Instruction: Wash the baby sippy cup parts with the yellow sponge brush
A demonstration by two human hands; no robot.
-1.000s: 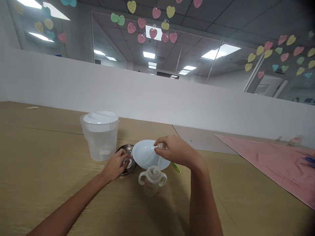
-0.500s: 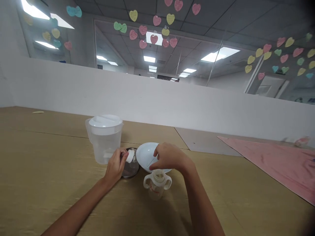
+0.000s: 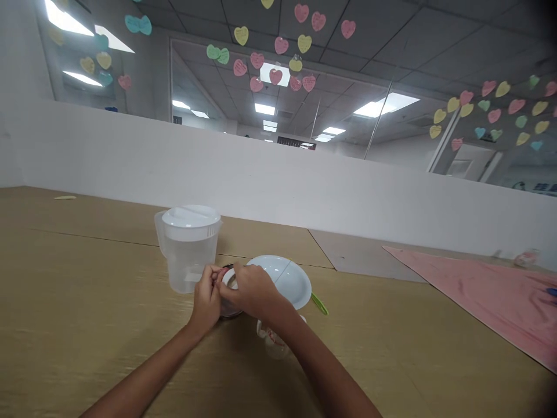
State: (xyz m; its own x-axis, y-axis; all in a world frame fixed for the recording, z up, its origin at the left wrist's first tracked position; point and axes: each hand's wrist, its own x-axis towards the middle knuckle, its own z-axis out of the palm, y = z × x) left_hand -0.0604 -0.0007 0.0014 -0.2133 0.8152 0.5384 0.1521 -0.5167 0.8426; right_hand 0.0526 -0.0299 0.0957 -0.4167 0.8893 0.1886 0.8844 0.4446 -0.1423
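Left hand: fingers clamped on the side of the white ring, which is off the table and tilted.
Right hand: at the ring's other side, thumb and fingers touching it; whether they grip cannot be told.
White ring: between both hands, over the metal dish. Looks light, probably stiff plastic, slippery if wet; best held by its outer edge. Its inside is mostly hidden.
Metal dish: round, shallow, largely covered by the hands; other contents not readable.
Two-handled bottle: clear, upright, under the right forearm, which hides its top; likely light and easy to knock.
White plate: beside the right hand, a thin stick lying across it.
Green utensil: just beside the plate's right edge.
Pitcher: lidded, translucent, apparently part-filled and so heavier; close behind the left hand, limiting room there.
Pink cloth: far right, well apart.
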